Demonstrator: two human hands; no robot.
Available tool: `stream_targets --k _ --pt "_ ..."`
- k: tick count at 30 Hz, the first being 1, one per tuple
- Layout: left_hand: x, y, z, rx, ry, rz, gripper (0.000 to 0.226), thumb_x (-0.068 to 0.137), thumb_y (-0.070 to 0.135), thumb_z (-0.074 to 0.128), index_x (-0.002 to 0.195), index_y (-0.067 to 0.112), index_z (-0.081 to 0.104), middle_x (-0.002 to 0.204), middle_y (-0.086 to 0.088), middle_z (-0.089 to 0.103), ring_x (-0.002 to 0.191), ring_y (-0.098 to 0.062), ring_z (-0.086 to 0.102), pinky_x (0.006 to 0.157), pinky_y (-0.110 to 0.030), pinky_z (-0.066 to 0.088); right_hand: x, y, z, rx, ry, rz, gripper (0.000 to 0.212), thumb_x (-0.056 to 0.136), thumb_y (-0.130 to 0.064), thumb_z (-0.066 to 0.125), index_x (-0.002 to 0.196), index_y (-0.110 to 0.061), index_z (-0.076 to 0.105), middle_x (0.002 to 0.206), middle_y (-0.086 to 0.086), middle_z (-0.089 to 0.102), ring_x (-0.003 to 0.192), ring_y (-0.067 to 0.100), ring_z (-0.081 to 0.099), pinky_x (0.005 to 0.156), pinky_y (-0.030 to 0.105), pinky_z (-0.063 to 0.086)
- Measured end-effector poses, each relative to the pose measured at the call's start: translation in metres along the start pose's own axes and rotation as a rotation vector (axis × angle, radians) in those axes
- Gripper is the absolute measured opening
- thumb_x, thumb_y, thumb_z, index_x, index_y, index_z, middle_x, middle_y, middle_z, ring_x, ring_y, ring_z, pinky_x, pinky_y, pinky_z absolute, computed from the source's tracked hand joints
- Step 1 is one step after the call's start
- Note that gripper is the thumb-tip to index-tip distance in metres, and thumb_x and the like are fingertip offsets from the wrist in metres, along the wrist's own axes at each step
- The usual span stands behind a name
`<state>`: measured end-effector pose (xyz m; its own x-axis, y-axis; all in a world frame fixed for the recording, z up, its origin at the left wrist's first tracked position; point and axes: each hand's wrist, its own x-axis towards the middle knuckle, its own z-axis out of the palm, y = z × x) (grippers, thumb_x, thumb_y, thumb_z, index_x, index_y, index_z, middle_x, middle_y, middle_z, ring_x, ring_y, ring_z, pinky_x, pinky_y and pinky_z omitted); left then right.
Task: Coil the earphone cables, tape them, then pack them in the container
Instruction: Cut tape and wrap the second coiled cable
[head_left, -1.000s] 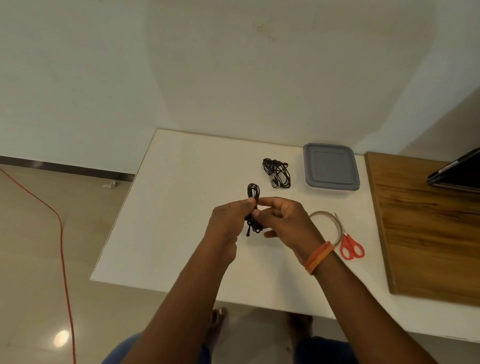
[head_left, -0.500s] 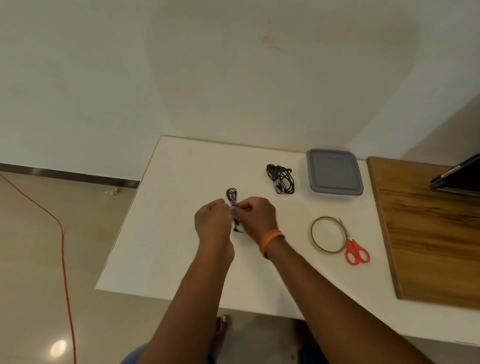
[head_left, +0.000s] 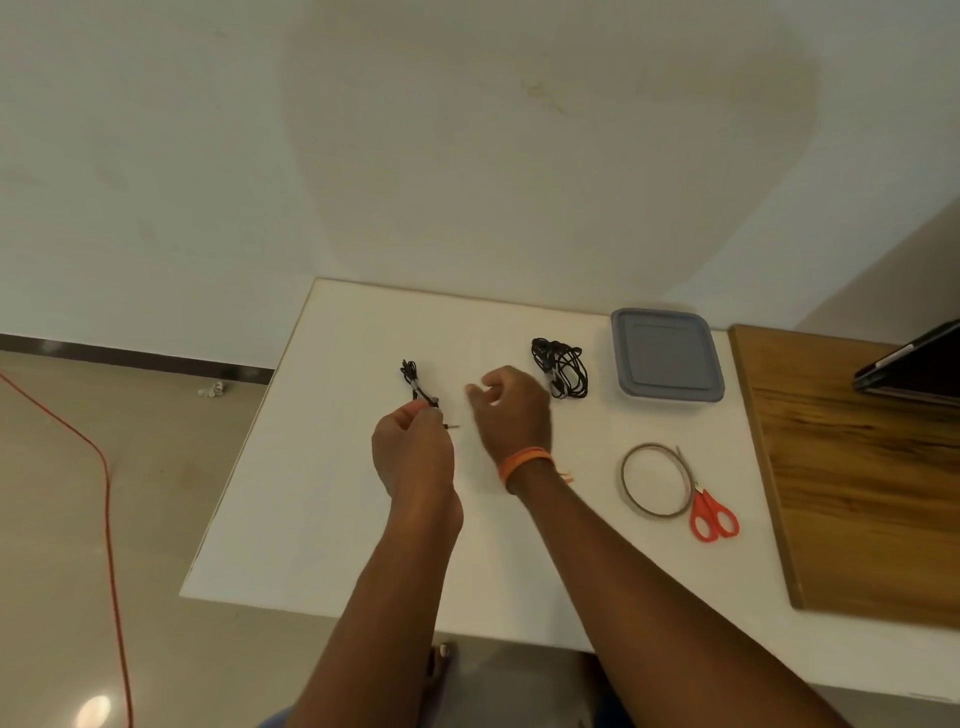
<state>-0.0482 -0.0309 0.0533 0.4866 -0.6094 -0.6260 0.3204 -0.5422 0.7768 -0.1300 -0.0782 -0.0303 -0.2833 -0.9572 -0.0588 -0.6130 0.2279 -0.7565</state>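
The small black coiled earphone cable (head_left: 415, 383) sits above the left part of the white worktop (head_left: 322, 467), pinched at its near end by the left hand (head_left: 413, 447), whose fingers curl round the bundle; a pale band, seemingly tape, crosses its middle, and the metal plug pokes out to the right. Holding it by the end probably keeps the coil from springing apart. The right hand (head_left: 511, 410) hovers just beside it, fingers loosely bent and holding nothing, apparently free to reach elsewhere. A second black tangle of earphone cable (head_left: 561, 368) lies near the grey-lidded square plastic container (head_left: 666, 354), whose lid is on, so packing looks not yet begun. The thin roll of clear tape (head_left: 655, 480) and orange-handled scissors (head_left: 712, 514) lie together on the right.
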Motion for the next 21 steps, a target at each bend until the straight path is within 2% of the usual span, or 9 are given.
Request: stream_targets --k 3,5,7,9,12,14,17,19,21 --pt "-0.001 -0.004 0.002 -0.028 -0.02 -0.007 0.017 0.091 0.008 0.056 0.104 0.013 0.066 0.077 0.005 0.054 0.063 -0.011 0.045 0.059 -0.022 0.037 0.011 0.026 -0.031 -0.182 0.202 -0.105 0.024 0.081 -0.02 0.068 0.102 -0.011 0.062 0.102 0.009 0.06 0.096 0.029 0.056 0.082 0.039 0.049" --pt "-0.002 -0.006 0.004 -0.025 -0.05 -0.012 0.02 0.091 0.007 0.055 0.107 0.013 0.066 0.077 0.003 0.053 0.063 -0.011 0.046 0.059 -0.022 0.037 0.019 0.038 -0.046 -0.256 0.269 -0.14 0.033 0.08 -0.015 0.069 0.11 -0.006 0.058 0.113 0.015 0.053 0.104 0.034 0.051 0.088 0.041 0.045" --pt "-0.003 -0.007 0.006 -0.009 -0.08 -0.011 0.018 0.092 0.008 0.054 0.104 0.016 0.065 0.081 0.003 0.056 0.071 -0.012 0.051 0.068 -0.024 0.044 0.027 0.043 -0.052 -0.212 0.211 -0.065 0.042 0.084 -0.014 0.069 0.121 -0.004 0.052 0.123 0.018 0.048 0.113 0.034 0.047 0.093 0.037 0.041" --pt "-0.004 -0.009 0.006 0.006 -0.099 -0.02 0.016 0.092 0.008 0.055 0.099 0.02 0.064 0.089 0.004 0.06 0.085 -0.015 0.055 0.084 -0.031 0.048 0.035 0.047 -0.051 -0.137 0.134 0.043 0.045 0.087 -0.017 0.067 0.126 -0.005 0.048 0.125 0.018 0.048 0.114 0.034 0.048 0.094 0.037 0.041" --pt "-0.003 -0.01 0.007 0.007 -0.124 -0.021 0.017 0.093 0.008 0.055 0.099 0.02 0.065 0.096 0.004 0.062 0.093 -0.017 0.057 0.094 -0.036 0.048 0.045 0.055 -0.047 -0.147 0.103 0.062 0.039 0.087 -0.016 0.067 0.121 -0.005 0.052 0.118 0.016 0.057 0.11 0.034 0.054 0.094 0.043 0.047" --pt "-0.001 -0.011 0.007 0.012 -0.142 -0.017 0.017 0.093 0.008 0.054 0.1 0.018 0.066 0.09 0.002 0.062 0.084 -0.016 0.057 0.083 -0.031 0.05 0.048 0.059 -0.047 -0.131 0.117 0.033 0.03 0.083 -0.011 0.07 0.111 -0.005 0.059 0.107 0.013 0.065 0.101 0.031 0.06 0.088 0.043 0.051" --pt "-0.001 -0.012 0.008 0.044 -0.184 -0.015 0.016 0.094 0.007 0.053 0.1 0.015 0.065 0.074 0.003 0.056 0.066 -0.012 0.051 0.062 -0.024 0.044 0.047 0.058 -0.05 -0.005 0.105 0.056 0.022 0.079 -0.007 0.074 0.099 -0.007 0.064 0.094 0.007 0.068 0.084 0.021 0.064 0.077 0.031 0.054" --pt "-0.001 -0.014 0.009 0.096 -0.211 -0.017 0.015 0.094 0.008 0.054 0.1 0.016 0.066 0.077 0.004 0.058 0.068 -0.013 0.053 0.063 -0.026 0.045 0.043 0.056 -0.052 0.129 0.062 0.083 0.02 0.077 -0.006 0.077 0.094 -0.01 0.067 0.087 0.005 0.07 0.08 0.019 0.067 0.076 0.028 0.056" --pt "0.003 -0.019 0.01 0.136 -0.222 -0.014 0.017 0.093 0.009 0.056 0.105 0.016 0.065 0.088 0.001 0.063 0.079 -0.016 0.058 0.074 -0.029 0.049 0.035 0.052 -0.057 0.32 -0.016 0.12 0.022 0.075 -0.002 0.078 0.09 -0.013 0.067 0.083 0.005 0.072 0.078 0.02 0.07 0.074 0.027 0.057"
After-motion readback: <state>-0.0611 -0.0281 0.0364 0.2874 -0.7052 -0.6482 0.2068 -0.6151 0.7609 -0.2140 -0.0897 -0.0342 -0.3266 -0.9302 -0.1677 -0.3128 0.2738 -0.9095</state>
